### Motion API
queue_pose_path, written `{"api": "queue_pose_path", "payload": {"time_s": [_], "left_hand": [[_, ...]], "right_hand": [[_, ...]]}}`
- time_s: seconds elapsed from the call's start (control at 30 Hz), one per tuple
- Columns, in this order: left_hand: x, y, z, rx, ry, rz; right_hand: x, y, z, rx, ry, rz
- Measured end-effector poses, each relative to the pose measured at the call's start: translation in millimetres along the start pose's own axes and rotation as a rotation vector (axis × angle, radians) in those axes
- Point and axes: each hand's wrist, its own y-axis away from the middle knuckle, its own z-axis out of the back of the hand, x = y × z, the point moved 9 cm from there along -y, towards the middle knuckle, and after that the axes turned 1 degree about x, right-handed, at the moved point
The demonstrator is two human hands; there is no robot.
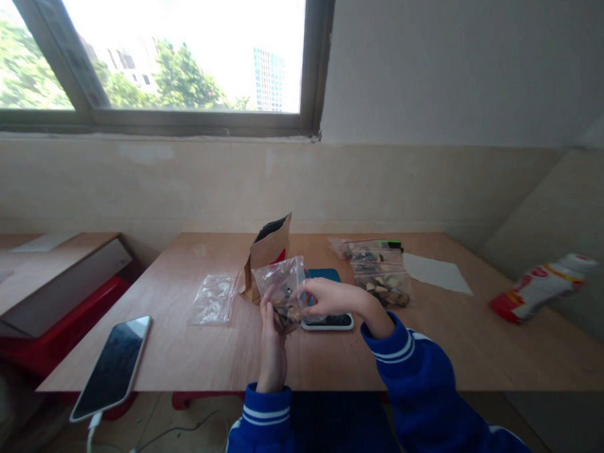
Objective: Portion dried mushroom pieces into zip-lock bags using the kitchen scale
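A clear zip bag point(285, 280) with brown dried pieces at its bottom is held up over the table's middle. My left hand point(271, 331) is closed round the bag's lower left side. At its right edge, my right hand point(325, 296) pinches the plastic. Below and behind my right hand lies a scale point(331, 323) with a blue item point(325, 274) at its back, both partly hidden. An open brown paper bag point(270, 251) stands just behind the held bag. Flat on the left is another clear bag point(214, 298).
Filled zip bags point(382, 280) lie right of the scale, beside a white paper point(437, 273). A red and white bottle point(542, 288) is at the far right. A phone point(112, 367) with a cable lies at the left front edge. A wall and window stand behind the table point(412, 355).
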Motion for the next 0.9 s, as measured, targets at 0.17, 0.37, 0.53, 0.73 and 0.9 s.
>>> {"api": "queue_pose_path", "payload": {"time_s": [0.17,0.37,0.53,0.73,0.9], "left_hand": [[-1.5,1.7,0.5,-0.009,-0.013,-0.004],[5.6,-2.5,10.6,-0.066,0.024,0.033],[7.3,-3.8,9.7,-0.061,0.050,0.062],[6.2,-3.8,12.7,-0.089,0.095,0.068],[9.5,-4.2,20.0,-0.129,0.136,0.090]], "right_hand": [[0.9,1.6,-0.8,0.053,0.000,0.003],[6.1,1.7,15.6,0.021,-0.008,0.052],[9.8,1.3,49.9,-0.116,-0.104,0.068],[10.8,-2.7,83.4,-0.132,-0.315,0.065],[6.2,-19.0,117.5,-0.326,-0.434,0.122]]}}
